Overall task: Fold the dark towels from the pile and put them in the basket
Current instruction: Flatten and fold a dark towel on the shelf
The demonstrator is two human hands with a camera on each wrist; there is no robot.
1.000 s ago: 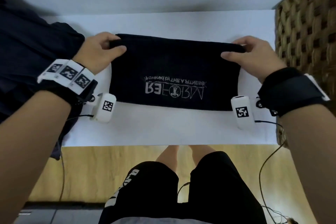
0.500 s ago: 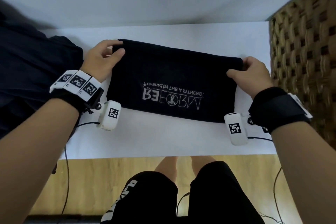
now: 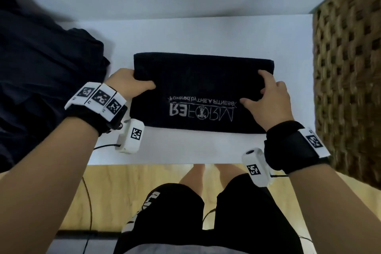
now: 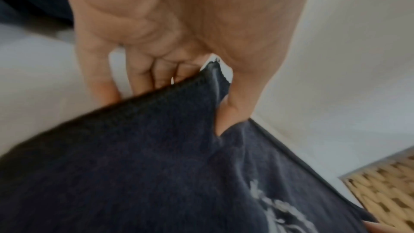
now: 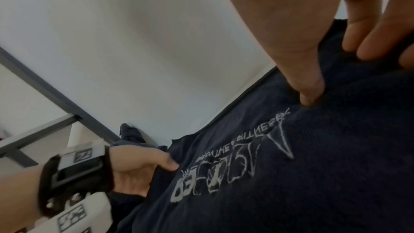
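With the far edge now let go, the towel (image 3: 203,90) lies flat on the table (image 3: 185,150). The left hand (image 3: 128,84) pinches its left end; the right hand (image 3: 268,99) presses spread fingers (image 3: 265,75) near its right end, likely ready for the crosswise fold.

R hand (image 5: 336,24) pressed thumb + fingertips (image 5: 367,49) into dark towel (image 5: 313,166), logo side up. L hand (image 5: 139,167) gripped its far end, thumb on top, w/ wrist strap (image 5: 74,174).

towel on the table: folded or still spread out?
Folded, lying flat on the table. The towel is a compact rectangle, its far edge rounded and thick, logo up. Fold count: cannot tell.
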